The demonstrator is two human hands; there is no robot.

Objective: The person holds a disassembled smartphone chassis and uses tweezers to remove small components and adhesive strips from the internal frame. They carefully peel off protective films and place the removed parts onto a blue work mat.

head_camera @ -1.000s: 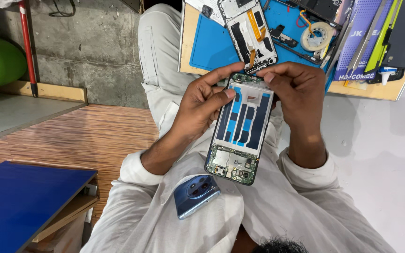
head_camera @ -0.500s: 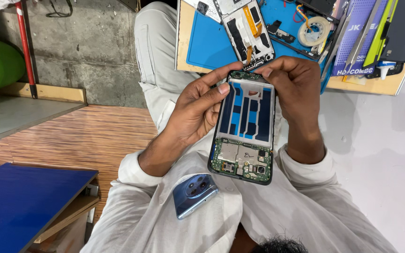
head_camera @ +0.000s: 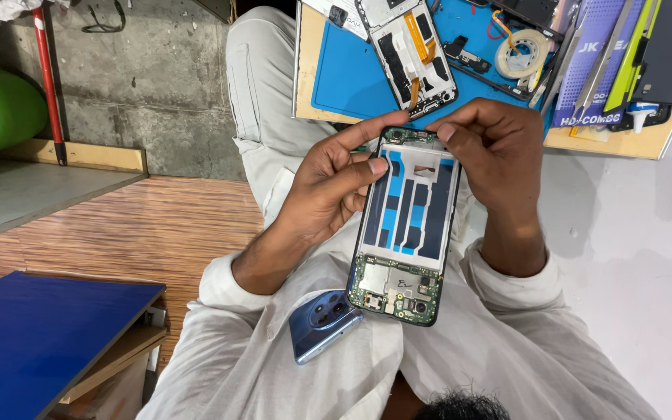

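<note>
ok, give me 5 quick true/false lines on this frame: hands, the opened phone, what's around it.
1. Both hands grip the opened phone at its far end. True: the left hand and the right hand pinch it near the top edge.
2. The phone's circuit board is at the end nearer the person. True.
3. The blue back cover lies on the work mat. False: it rests on the person's lap, beside the phone.
4. A second opened phone lies on the blue mat. True.
5. The roll of tape is in the right hand. False: it sits on the mat, apart from both hands.
</note>
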